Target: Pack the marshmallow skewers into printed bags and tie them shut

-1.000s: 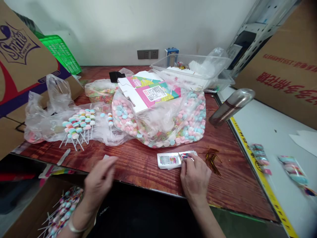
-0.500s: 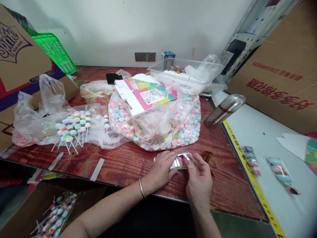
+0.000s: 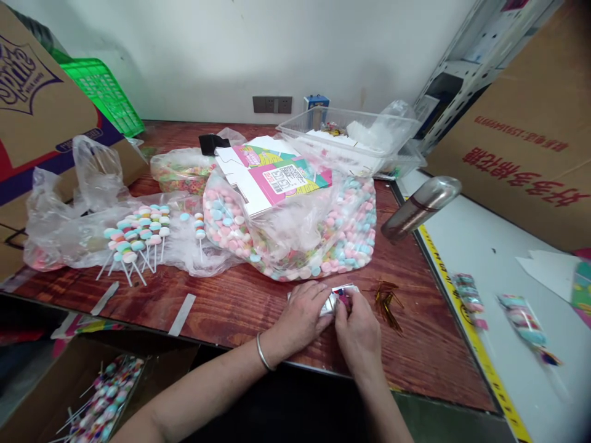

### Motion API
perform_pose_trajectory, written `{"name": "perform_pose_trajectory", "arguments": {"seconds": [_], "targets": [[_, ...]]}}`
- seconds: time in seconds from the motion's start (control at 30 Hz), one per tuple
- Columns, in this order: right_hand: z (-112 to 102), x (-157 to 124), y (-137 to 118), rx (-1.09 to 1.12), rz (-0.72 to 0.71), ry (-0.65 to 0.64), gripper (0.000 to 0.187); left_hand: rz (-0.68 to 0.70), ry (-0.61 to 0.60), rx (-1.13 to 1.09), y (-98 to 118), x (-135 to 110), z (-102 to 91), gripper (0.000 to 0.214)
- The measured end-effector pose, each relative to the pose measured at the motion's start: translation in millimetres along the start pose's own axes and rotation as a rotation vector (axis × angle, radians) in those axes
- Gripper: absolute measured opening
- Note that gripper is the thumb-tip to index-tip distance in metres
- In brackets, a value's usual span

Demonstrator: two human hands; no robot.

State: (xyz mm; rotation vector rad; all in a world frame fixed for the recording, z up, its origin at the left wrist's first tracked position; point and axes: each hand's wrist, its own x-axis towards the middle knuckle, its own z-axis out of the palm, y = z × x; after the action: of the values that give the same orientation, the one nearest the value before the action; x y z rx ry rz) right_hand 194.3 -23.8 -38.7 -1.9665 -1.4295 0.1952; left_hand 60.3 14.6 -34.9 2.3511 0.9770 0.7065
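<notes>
On the wooden table, near its front edge, lies a small stack of shiny printed wrappers (image 3: 328,306), silvery white with dark and pink print. My left hand (image 3: 305,312) rests over its left part, fingers on the far side and thumb on the near side. The fingers of my right hand (image 3: 361,329) are closed on the right end of the same wrappers; how many they pinch is hidden. Gold twist ties (image 3: 388,304) lie loose just right of my right hand. Beyond both hands sits a big clear bag of pastel marshmallows (image 3: 341,237).
Marshmallow sticks (image 3: 138,234) lie on plastic at the left. Printed cards (image 3: 277,175) rest on the bag. A steel flask (image 3: 420,208) stands at the right, and a clear tub (image 3: 300,126) behind. Wrapped sticks (image 3: 524,320) lie on the white surface. A carton (image 3: 161,375) below holds more.
My right hand has moved left and its fingers have curled in on the wrappers' right end, uncovering more of the gold ties. My left hand has stayed almost in place.
</notes>
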Motion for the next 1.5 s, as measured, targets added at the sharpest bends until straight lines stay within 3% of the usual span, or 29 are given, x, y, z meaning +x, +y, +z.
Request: {"name": "perform_pose_trajectory", "arguments": {"seconds": [0.1, 0.2, 0.33, 0.43, 0.5, 0.63, 0.77, 0.9, 1.0, 1.1, 1.23, 1.33, 1.5], "targets": [[-14.6, 8.3, 7.2, -0.008, 0.011, 0.045, 0.022, -0.036, -0.008, 0.022, 3.0, 1.7, -1.8, 0.045], [-38.3, 13.7, 10.7, -0.043, 0.066, 0.206, 0.024, -0.068, -0.022, 0.028, 5.4, 3.4, -4.2, 0.047], [-62.4, 9.7, 2.1, 0.085, 0.137, 0.320, 0.022, -0.006, 0.046, 0.035, 11.3, 1.5, -7.6, 0.050], [-67.2, 3.5, -8.5, 0.160, 0.168, 0.471, 0.022, 0.127, 0.036, -0.008, 19.6, -3.2, -6.7, 0.019], [-67.0, 1.1, -13.7, 0.149, 0.093, 0.560, 0.020, 0.180, -0.038, -0.008, 25.8, -6.0, -4.0, 0.013], [-65.1, -1.5, -20.6, 0.171, -0.008, 0.474, 0.017, 0.151, -0.051, 0.109, 32.1, -7.5, 3.7, 0.019], [-62.0, -6.1, -35.5, 0.433, 0.069, 0.324, 0.015, 0.091, 0.094, 0.162, 27.0, -3.5, 7.1, 0.056], [-63.1, -6.4, -44.8, 0.632, 0.114, 0.239, 0.017, 0.132, 0.023, 0.189, 16.9, 3.4, -0.7, 0.084], [-70.9, -3.6, -22.3, 0.718, 0.303, 0.394, 0.023, 0.130, -0.038, 0.097, 12.6, 8.1, -8.8, 0.080], [-78.7, -5.3, 22.8, 0.746, 0.493, 0.618, 0.026, 0.123, -0.072, -0.011, 13.5, 15.0, -8.7, 0.081], [-75.6, -20.3, 69.2, 0.713, 0.610, 0.582, 0.022, 0.116, -0.123, -0.009, 18.4, 27.1, 3.7, 0.080], [-61.5, -35.2, 69.2, 0.700, 0.585, 0.502, 0.022, 0.087, -0.139, 0.055, 20.2, 26.1, 5.6, 0.068], [-28.0, -41.0, 24.2, 0.727, 0.484, 0.309, 0.026, -0.093, -0.080, 0.235, 2.6, -9.0, -23.4, 0.061]]}}
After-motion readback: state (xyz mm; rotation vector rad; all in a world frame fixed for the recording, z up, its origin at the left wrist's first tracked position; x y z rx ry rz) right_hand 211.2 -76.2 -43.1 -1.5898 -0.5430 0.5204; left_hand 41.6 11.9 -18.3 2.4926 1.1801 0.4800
